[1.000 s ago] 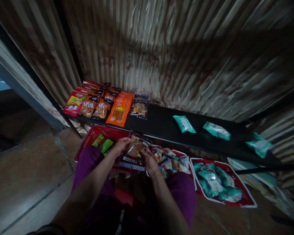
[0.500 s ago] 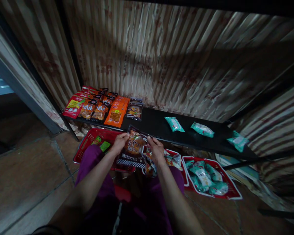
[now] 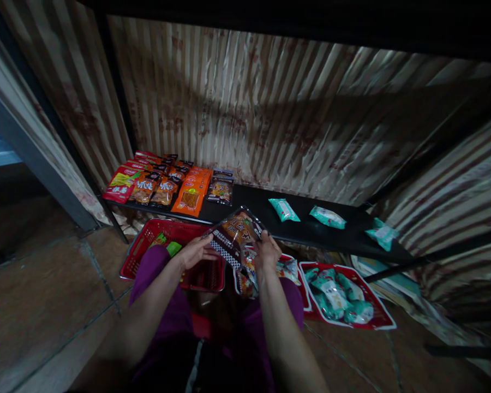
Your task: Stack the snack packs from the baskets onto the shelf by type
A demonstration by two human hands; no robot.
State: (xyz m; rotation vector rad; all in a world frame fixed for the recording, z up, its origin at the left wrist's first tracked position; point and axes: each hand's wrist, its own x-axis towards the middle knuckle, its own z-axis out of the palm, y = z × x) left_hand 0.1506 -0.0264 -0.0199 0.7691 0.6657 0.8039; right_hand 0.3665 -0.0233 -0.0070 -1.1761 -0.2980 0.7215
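— Two hands here: our right hand (image 3: 268, 252) grips the snack packet (image 3: 234, 236) mid-frame, over the red basket (image 3: 204, 275)
— Left hand (image 3: 194, 252) lies open beside it; we'd best hold it level, clear of the shelf (image 3: 262, 204) edge

Glossy plastic snack packet (image 3: 234, 236), red plastic basket (image 3: 147, 240), corrugated metal wall (image 3: 270, 114).

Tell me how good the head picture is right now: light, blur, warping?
Head view: dim overall, brightest on the corrugated wall; the shelf reads near black. Head view: the wall smears toward the right edge, while the snack packet in the right hand is fairly sharp. Head view: straight lines bend near the borders.
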